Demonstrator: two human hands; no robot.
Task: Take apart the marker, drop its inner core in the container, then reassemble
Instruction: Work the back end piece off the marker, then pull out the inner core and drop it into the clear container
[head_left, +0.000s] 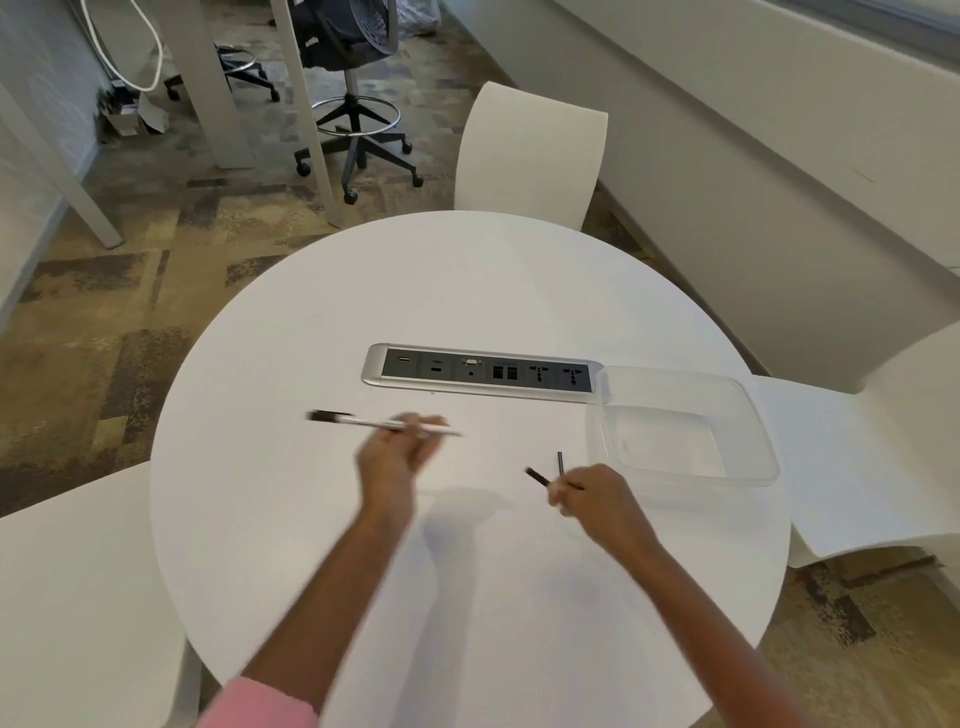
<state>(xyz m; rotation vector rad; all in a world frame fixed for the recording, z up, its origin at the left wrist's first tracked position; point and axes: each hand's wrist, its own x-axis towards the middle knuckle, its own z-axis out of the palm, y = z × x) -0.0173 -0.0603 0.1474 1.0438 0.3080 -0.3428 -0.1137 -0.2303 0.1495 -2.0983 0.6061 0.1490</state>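
Note:
My left hand (397, 457) is closed around the marker body (358, 421), a white barrel with a black cap end that points left above the round white table (322, 312). My right hand (592, 496) pinches two thin dark pieces (550, 470): one rod stands nearly upright, the other slants up to the left. Which of them is the inner core I cannot tell. A clear plastic container (680, 423) sits empty on the table just right of my right hand. Both hands are blurred by motion.
A silver power and data socket strip (483, 373) is set into the table's middle, touching the container's far left corner. White chairs stand at the far side (530, 150), the right (883, 452) and the near left (83, 587). An office chair (353, 93) stands beyond on the carpet.

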